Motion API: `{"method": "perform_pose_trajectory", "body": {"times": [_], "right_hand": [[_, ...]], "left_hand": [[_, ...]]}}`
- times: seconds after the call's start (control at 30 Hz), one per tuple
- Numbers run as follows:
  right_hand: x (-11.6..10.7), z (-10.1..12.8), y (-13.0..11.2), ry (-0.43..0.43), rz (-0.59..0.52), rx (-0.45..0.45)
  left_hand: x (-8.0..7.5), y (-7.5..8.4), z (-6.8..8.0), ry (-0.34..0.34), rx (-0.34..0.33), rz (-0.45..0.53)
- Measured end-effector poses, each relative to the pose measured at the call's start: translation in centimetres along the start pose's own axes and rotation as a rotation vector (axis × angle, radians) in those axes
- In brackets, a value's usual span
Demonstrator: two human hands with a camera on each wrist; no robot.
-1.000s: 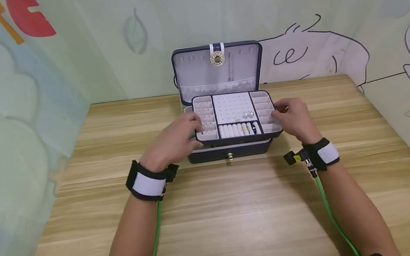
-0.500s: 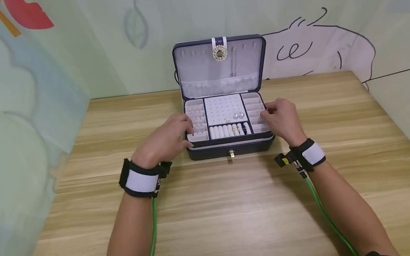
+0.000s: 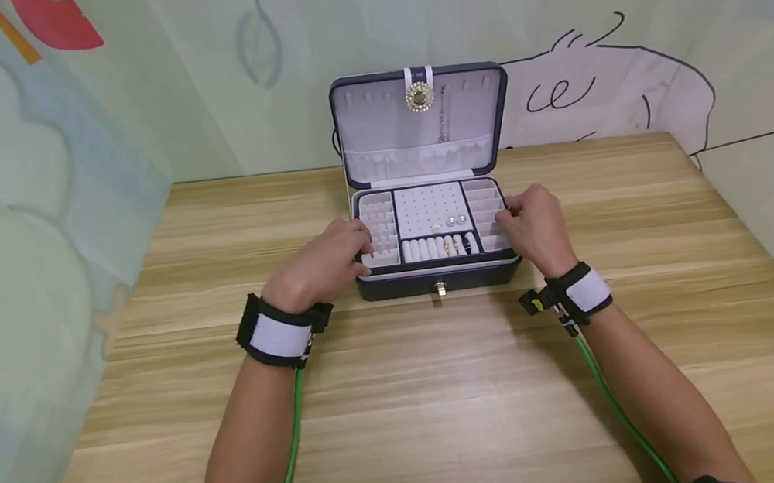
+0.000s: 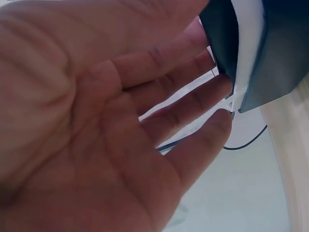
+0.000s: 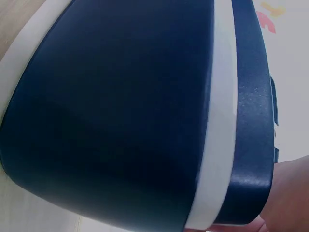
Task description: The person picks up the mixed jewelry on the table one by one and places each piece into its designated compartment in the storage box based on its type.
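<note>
A navy jewelry box [image 3: 391,286] stands on the table with its lid [image 3: 383,129] raised. A navy-walled jewelry tray [image 3: 415,208] sits level on top of the box's base. It bears pearl-like earrings [image 3: 456,220] and several rings [image 3: 457,245] in white ring rolls. My left hand [image 3: 322,263] grips the tray's left end, with fingers over the rim and thumb at the front corner. My right hand [image 3: 541,227] pinches its right end. In the right wrist view the tray's wall [image 5: 251,111] stands above the box's white band; most of the right hand is hidden.
A gold clasp [image 3: 440,288] sits on the box's front, and a jeweled strap [image 3: 419,97] hangs from the lid. A necklace [image 3: 443,112] hangs inside the lid. The wooden table [image 3: 443,391] ends at a printed cloth backdrop [image 3: 205,96].
Both hands have brought the tray left and down onto the base. Over the last half second it has shifted slightly within the box's outline; both hands keep their hold.
</note>
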State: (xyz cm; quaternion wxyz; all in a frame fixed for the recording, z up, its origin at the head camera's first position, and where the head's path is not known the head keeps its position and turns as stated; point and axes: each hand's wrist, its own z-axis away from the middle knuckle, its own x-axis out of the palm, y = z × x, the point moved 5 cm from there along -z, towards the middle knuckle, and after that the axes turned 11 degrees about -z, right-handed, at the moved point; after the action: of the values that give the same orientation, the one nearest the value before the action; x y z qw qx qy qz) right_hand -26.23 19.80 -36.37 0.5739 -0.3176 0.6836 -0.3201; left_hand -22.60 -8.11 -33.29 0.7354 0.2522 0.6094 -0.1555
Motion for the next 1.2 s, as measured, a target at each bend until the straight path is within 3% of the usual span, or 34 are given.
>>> {"method": "perform_pose_trajectory", "body": {"times": [0.27,0.5,0.97,1.1,1.2], "right_hand": [[0.3,0.0,0.1,0.058,0.025,-0.081],[0.7,-0.2,0.8,-0.001,0.008,-0.012],[1.0,-0.4,0.8,-0.049,0.017,0.0],[0.9,-0.5,0.9,-0.076,0.018,-0.011],[0.7,-0.6,1.0,-0.102,0.028,-0.029]], "left_hand": [[0.2,-0.1,-0.3,-0.005,0.027,-0.001],[0.5,-0.4,-0.6,-0.07,-0.025,0.06],[0.9,-0.9,-0.8,-0.04,-0.085,0.045],[0.8,-1.2,-1.0,-0.032,-0.079,0.102],[0.6,-1.8,-1.2,0.017,-0.094,0.165]]}}
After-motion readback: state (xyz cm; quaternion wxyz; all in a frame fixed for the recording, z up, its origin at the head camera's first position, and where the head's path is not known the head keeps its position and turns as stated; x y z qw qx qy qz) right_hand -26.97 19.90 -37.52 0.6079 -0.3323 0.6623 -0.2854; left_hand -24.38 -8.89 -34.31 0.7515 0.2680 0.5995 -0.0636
